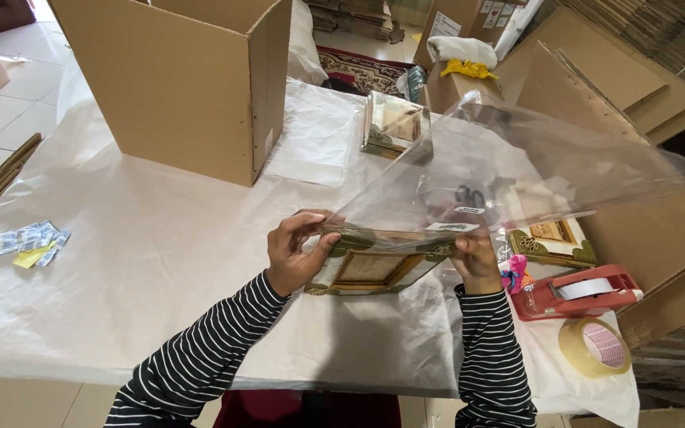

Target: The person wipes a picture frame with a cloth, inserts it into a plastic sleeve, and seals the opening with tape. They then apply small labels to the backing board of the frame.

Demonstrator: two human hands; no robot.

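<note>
While both hands, left hand (pixel 293 252) and right hand (pixel 473 260), grip the clear bag (pixel 509 170), the picture frame (pixel 374 265) sits only partly inside, tape dispenser (pixel 576 292) at three o'clock unused.

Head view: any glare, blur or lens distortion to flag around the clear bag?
Head view: daylight glare whitens the clear plastic bag, veiling the framed picture behind it; the left hand, right hand and the frame they hold are sharp; wide-lens bending tilts the cardboard box; soft shadows only.
</note>
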